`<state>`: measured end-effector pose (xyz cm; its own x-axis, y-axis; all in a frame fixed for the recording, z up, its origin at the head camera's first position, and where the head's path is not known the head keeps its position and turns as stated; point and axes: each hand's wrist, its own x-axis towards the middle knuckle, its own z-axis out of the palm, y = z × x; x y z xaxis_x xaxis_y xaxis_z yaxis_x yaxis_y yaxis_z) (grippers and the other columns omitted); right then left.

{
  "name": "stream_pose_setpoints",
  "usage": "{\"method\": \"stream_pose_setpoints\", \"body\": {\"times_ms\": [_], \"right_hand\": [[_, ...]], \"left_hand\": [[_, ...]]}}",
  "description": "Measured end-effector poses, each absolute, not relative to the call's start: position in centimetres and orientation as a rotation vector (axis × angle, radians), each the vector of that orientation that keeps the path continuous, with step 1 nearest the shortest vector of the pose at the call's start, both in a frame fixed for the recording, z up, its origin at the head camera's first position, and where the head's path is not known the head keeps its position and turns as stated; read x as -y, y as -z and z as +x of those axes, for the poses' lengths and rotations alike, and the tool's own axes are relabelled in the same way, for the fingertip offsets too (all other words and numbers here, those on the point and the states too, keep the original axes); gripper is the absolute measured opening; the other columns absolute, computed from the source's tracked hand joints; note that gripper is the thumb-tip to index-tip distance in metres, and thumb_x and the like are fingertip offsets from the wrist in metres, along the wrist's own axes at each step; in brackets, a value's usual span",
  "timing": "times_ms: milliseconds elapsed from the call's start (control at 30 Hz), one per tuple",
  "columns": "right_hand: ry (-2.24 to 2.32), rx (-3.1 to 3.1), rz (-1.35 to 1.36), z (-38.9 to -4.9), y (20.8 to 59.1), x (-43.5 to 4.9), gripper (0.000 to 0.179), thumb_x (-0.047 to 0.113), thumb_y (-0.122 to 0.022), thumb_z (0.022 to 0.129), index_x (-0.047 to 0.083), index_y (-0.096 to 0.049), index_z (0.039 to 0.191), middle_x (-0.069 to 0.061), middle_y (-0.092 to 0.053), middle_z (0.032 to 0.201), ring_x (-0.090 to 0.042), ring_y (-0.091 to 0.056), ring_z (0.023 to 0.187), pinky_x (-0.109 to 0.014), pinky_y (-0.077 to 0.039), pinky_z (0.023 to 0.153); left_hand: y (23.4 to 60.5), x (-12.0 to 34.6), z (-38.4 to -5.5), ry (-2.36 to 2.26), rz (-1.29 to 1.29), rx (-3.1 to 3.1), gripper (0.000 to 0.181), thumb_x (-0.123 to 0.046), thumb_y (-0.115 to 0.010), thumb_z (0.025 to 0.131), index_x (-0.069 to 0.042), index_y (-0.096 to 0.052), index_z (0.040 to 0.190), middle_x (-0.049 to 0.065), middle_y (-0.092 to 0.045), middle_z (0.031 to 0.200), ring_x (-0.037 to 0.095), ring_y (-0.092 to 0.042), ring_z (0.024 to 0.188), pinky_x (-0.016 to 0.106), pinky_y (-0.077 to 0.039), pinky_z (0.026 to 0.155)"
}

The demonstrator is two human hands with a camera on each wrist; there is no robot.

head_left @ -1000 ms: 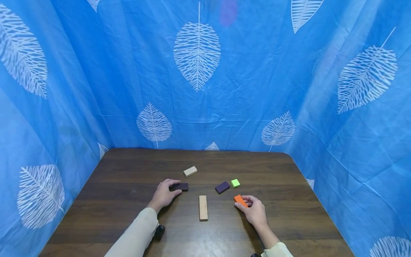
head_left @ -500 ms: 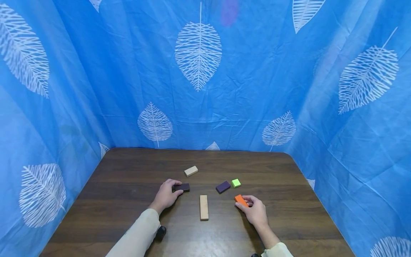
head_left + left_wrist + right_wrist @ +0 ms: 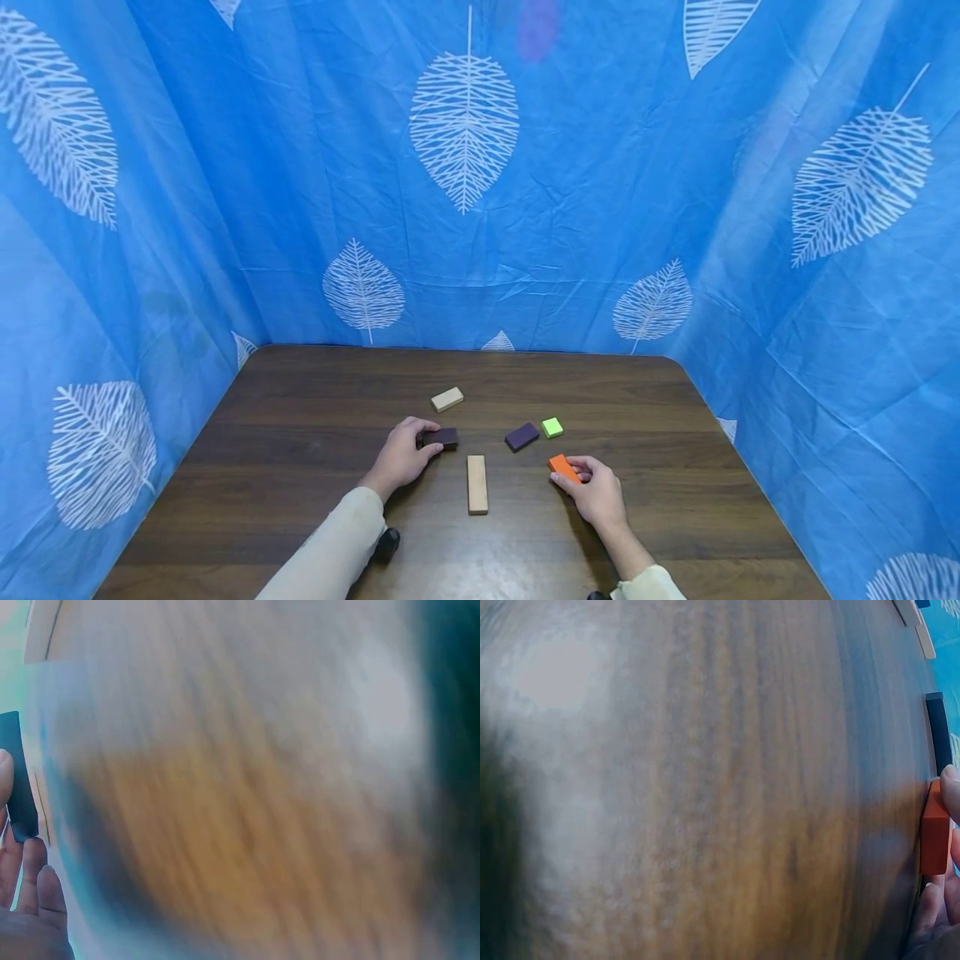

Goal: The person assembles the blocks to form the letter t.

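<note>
My left hand (image 3: 402,456) grips a dark block (image 3: 446,438) by its left end, thumb on the near side and fingers on the far side. In the left wrist view the same dark block (image 3: 20,776) stands at the left edge between thumb and fingers. On the right, my right hand (image 3: 597,492) pinches an orange block (image 3: 564,468) low over the table. That orange block (image 3: 934,832) shows at the right edge of the right wrist view, under the thumb (image 3: 952,791). Between the hands lies a long pale wooden block (image 3: 477,485).
A dark purple block (image 3: 521,437) lies beside a small lime-green block (image 3: 552,427), right of centre. Farther back is a short pale block (image 3: 447,399). The brown wooden table (image 3: 315,383) ends at a blue leaf-print cloth (image 3: 555,208) hanging behind and on both sides.
My left hand has slid to the right with the dark block, bringing it nearer the long pale block's far end. My right hand and the orange block stay nearly where they were.
</note>
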<state>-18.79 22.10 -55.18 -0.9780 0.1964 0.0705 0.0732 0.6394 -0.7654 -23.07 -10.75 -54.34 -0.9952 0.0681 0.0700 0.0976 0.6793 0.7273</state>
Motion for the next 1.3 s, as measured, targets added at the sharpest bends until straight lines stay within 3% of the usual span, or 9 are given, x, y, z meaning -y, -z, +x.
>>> {"method": "stream_pose_setpoints", "body": {"times_ms": [767, 1100, 1300], "right_hand": [[-1.260, 2.713, -0.253, -19.0, 55.4, -21.9, 0.038, 0.020, -0.088, 0.079, -0.001, -0.074, 0.108, -0.006, -0.071, 0.092, -0.020, -0.064, 0.085, -0.039, -0.051, 0.077], [-1.254, 2.721, -0.253, -19.0, 55.3, -22.0, 0.037, 0.020, -0.087, 0.080, 0.000, -0.074, 0.108, -0.005, -0.071, 0.091, -0.019, -0.064, 0.085, -0.039, -0.051, 0.077], [-1.259, 2.719, -0.246, -19.0, 55.3, -22.1, 0.038, 0.020, -0.088, 0.080, 0.000, -0.074, 0.108, -0.004, -0.071, 0.091, -0.019, -0.064, 0.084, -0.037, -0.051, 0.076]], "left_hand": [[54.7, 8.4, -22.6, 1.271, -0.319, 2.812, 0.022, -0.010, -0.077, 0.090, -0.005, -0.072, 0.111, 0.011, -0.063, 0.114, 0.034, -0.057, 0.114, 0.052, -0.042, 0.100], [54.8, 8.2, -22.4, 1.220, -0.328, 2.852, 0.023, -0.012, -0.077, 0.091, -0.007, -0.072, 0.112, 0.011, -0.062, 0.118, 0.034, -0.055, 0.116, 0.052, -0.042, 0.100], [54.4, 7.9, -22.5, 1.172, -0.343, 2.871, 0.030, -0.018, -0.076, 0.091, -0.011, -0.070, 0.120, 0.009, -0.061, 0.126, 0.033, -0.049, 0.119, 0.054, -0.034, 0.098]]}}
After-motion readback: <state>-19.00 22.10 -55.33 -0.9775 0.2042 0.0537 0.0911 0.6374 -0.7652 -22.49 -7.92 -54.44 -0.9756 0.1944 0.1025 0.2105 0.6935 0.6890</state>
